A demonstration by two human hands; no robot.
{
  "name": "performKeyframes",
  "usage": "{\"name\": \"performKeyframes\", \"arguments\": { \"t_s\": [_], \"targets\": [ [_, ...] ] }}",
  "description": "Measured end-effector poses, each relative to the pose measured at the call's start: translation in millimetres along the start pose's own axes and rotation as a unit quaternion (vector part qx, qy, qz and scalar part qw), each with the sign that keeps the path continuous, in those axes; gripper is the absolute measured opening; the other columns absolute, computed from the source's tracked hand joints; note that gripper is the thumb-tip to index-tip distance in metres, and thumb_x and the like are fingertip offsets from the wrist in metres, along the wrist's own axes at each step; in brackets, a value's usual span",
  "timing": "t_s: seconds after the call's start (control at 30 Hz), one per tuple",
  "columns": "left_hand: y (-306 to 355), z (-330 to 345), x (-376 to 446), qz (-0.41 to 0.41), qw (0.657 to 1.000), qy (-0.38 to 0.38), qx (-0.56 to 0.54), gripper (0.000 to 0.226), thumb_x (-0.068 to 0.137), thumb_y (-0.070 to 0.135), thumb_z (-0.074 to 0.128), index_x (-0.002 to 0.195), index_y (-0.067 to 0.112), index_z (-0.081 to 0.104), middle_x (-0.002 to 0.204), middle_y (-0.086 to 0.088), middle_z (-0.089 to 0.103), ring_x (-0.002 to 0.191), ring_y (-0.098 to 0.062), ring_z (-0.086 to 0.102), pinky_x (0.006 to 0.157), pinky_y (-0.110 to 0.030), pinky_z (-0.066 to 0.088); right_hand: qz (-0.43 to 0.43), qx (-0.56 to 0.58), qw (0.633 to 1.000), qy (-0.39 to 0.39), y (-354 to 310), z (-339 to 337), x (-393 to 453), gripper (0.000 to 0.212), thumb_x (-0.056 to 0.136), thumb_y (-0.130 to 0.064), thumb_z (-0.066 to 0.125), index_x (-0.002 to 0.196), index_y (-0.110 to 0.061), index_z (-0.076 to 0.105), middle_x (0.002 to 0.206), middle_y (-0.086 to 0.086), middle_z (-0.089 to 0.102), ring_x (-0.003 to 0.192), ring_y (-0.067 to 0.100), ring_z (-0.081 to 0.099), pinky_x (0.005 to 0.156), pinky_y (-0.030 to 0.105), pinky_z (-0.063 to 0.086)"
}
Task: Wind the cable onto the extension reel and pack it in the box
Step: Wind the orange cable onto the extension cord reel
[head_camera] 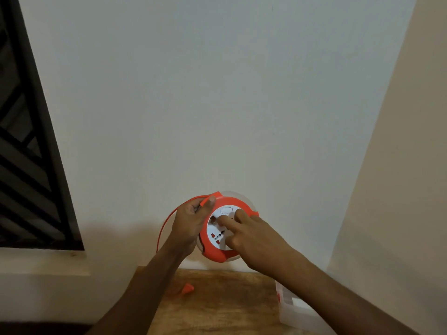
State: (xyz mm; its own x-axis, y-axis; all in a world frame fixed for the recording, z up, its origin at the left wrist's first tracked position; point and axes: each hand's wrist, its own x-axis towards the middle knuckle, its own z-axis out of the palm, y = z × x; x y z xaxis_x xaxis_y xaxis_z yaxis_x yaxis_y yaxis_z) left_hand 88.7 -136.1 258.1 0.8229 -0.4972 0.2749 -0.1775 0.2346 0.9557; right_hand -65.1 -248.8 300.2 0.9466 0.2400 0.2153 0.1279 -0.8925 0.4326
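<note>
A round orange and white extension reel [219, 252] is held up in the air in front of the wall. My left hand [191, 222] grips its left rim and pinches the flat orange cable [162, 226], which loops out to the left and down behind my forearm. My right hand [244, 234] lies on the white socket face, with its fingers pressed into it. An orange plug [187, 289] lies on the wooden table [217, 305] below. The box [295, 308], clear with orange and white print, lies at the table's right edge, partly hidden by my right forearm.
A plain white wall fills most of the view. A dark window with a slanted grille [26, 165] stands at the left above a pale sill [43, 261]. A beige side wall [399, 189] rises at the right.
</note>
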Motion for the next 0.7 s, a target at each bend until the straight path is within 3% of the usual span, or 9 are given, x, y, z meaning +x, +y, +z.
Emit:
{"name": "performKeyframes", "arguments": {
  "t_s": [0.13,0.27,0.37,0.53,0.7],
  "targets": [
    [0,0,1,-0.006,1.0,-0.004,0.021,0.035,0.08,0.057,0.066,0.104,0.033,0.072,0.093,0.017,0.082,0.082,-0.016,0.081,0.058,-0.026,0.063,-0.014,-0.031,0.999,-0.033,0,6,1,0.05,0.088,-0.021,0.071,0.135,-0.017,0.056,0.161,0.005,0.02,0.138,0.037,0.027,0.107,0.055,0.034],
    [-3,2,0,-0.008,0.999,-0.007,0.036,0.038,0.077,0.059,0.067,0.105,0.033,0.072,0.095,0.013,0.082,0.082,-0.017,0.081,0.06,-0.028,0.064,-0.008,-0.057,0.997,-0.055,-5,15,1,0.06,0.09,-0.023,0.067,0.145,-0.02,0.043,0.162,0.006,0.014,0.141,0.039,0.022,0.111,0.057,0.027],
    [-4,0,1,-0.01,0.999,0.004,0.038,0.044,0.077,0.059,0.067,0.11,0.03,0.072,0.099,0.01,0.082,0.083,-0.02,0.081,0.065,-0.032,0.066,0.001,-0.08,0.995,-0.059,-8,16,-1,0.056,0.093,-0.024,0.063,0.145,-0.024,0.042,0.162,0.01,0.009,0.138,0.042,0.025,0.11,0.057,0.026],
    [-2,2,0,-0.017,1.0,0.009,0.003,0.036,0.08,0.055,0.067,0.106,0.032,0.074,0.097,0.01,0.083,0.084,-0.02,0.081,0.062,-0.031,0.064,0.077,-0.067,0.992,-0.073,-9,11,6,0.079,0.094,-0.033,0.061,0.152,-0.031,0.007,0.152,0.028,0.024,0.133,0.047,0.033,0.111,0.054,0.026],
    [-1,3,0,-0.022,0.999,0.025,-0.001,0.032,0.078,0.057,0.067,0.101,0.035,0.073,0.088,0.018,0.082,0.078,-0.014,0.081,0.055,-0.025,0.061,0.098,-0.06,0.991,-0.067,-11,12,10,0.082,0.095,-0.037,0.057,0.153,-0.026,0.0,0.147,0.028,0.034,0.132,0.045,0.037,0.112,0.054,0.025]
  ]
}}
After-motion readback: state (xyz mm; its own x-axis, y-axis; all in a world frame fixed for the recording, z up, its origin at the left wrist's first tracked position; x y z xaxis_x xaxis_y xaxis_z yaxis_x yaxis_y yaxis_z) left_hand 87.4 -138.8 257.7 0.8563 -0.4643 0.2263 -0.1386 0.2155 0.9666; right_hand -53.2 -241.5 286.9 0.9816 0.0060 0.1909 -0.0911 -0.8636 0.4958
